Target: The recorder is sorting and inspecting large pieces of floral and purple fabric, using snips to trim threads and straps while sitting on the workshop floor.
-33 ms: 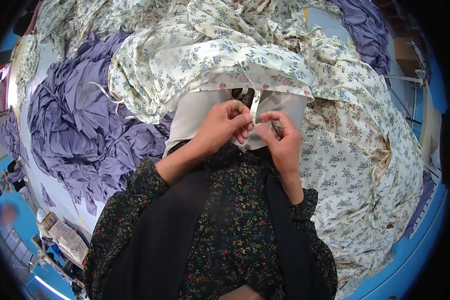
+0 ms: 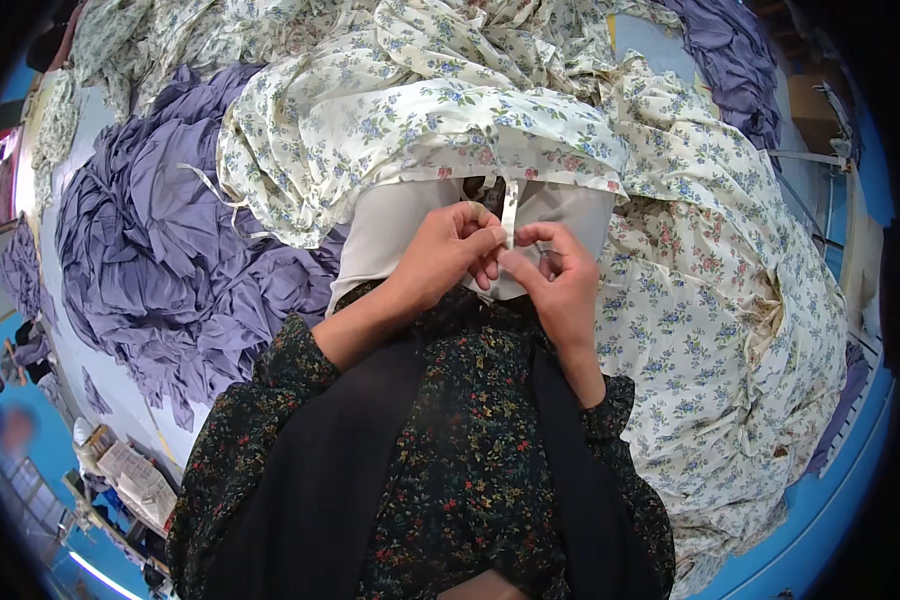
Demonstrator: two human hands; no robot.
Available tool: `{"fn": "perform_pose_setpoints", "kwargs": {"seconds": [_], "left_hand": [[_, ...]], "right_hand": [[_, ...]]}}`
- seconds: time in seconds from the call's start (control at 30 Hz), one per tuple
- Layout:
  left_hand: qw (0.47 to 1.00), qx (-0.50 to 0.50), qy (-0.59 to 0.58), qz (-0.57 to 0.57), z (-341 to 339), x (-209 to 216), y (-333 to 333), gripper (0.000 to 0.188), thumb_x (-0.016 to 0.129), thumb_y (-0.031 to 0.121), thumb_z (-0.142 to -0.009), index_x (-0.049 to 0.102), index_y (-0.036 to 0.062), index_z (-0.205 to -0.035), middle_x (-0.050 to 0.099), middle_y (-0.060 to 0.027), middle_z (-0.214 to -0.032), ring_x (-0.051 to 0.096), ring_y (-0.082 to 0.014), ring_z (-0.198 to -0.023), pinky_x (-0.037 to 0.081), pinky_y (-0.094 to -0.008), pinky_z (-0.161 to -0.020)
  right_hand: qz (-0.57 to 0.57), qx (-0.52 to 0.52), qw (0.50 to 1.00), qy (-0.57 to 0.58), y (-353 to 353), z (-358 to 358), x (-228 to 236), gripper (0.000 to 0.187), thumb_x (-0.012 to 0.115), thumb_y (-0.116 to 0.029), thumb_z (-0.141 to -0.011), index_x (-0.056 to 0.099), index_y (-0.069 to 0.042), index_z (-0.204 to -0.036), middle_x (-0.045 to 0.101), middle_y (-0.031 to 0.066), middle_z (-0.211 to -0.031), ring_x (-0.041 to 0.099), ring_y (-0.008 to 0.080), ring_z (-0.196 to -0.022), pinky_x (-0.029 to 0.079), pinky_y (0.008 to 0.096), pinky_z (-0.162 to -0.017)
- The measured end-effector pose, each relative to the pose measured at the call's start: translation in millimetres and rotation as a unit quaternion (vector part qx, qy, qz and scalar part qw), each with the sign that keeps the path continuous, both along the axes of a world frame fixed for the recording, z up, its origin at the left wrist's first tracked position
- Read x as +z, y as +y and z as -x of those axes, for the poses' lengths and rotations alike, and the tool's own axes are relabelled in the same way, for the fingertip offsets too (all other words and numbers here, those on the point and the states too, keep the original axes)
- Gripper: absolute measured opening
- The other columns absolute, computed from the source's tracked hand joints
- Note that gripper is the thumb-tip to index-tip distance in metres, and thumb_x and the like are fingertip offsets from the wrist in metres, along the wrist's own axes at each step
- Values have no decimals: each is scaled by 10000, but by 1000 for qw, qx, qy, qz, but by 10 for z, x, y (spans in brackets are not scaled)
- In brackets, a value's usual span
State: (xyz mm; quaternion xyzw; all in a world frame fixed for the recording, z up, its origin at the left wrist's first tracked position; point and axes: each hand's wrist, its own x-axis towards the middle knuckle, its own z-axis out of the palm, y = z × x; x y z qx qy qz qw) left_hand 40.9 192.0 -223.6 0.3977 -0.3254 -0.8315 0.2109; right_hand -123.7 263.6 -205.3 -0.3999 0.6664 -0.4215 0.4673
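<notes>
A narrow white fabric tie (image 2: 510,205) hangs from the hem of a cream floral cloth (image 2: 420,120) spread in front of me. My left hand (image 2: 452,245) is closed, its thumb and index finger pinching the tie. Just to its right, my right hand (image 2: 562,275) has thumb and index fingertips drawn together at the tie's right edge. Both hands are over my light-coloured lap (image 2: 385,220), close to my body. The tie's lower end is partly hidden by the fingers.
A heap of purple fabric (image 2: 160,210) lies to the left, with more purple cloth (image 2: 735,70) at the far right. Floral fabric (image 2: 700,340) piles up along my right side. Papers or packages (image 2: 135,480) sit at the lower left. A blurred person (image 2: 12,430) is beyond.
My right hand has shifted slightly left, and its thumb and index finger have come together at the tie. My left hand has hardly moved.
</notes>
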Motion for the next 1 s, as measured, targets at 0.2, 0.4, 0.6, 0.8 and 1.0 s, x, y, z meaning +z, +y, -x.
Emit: {"fn": "perform_pose_setpoints", "kwargs": {"seconds": [0.2,0.4,0.6,0.8,1.0], "left_hand": [[998,-9,-47,33,43,-83,49,121,595,139,-953,551,36,-907,543,11,-740,480,-52,-628,388,-224,-546],[998,-29,-30,52,75,-135,79,118,595,165,-960,531,75,-919,494,42,-773,433,-39,-668,350,-210,-564],[989,10,85,-121,45,-171,54,84,607,134,-959,530,106,-942,529,36,-796,467,-50,-675,350,-195,-563],[958,26,187,-214,56,-198,68,81,624,136,-955,554,113,-989,610,9,-898,500,-69,-712,348,-184,-544],[953,13,193,-232,68,-180,90,98,637,133,-948,564,116,-1012,615,8,-911,508,-68,-713,362,-186,-549]], "right_hand": [[8,-20,996,-86,38,57,-183,160,685,-153,-923,642,-2,-890,602,-31,-798,530,72,-633,416,219,-586],[-10,-103,895,-434,37,225,-116,136,614,-173,-968,596,-39,-957,570,-1,-797,365,34,-535,293,193,-527],[43,-105,970,-215,63,283,-67,177,573,-199,-997,594,-25,-973,543,-11,-751,423,44,-565,337,203,-545],[54,-21,998,8,255,134,-270,178,594,-195,-987,606,-17,-1003,618,16,-757,549,88,-679,437,232,-627],[142,-18,984,106,138,50,-203,187,628,-209,-968,612,-24,-986,649,62,-744,626,129,-652,472,284,-582]]}}
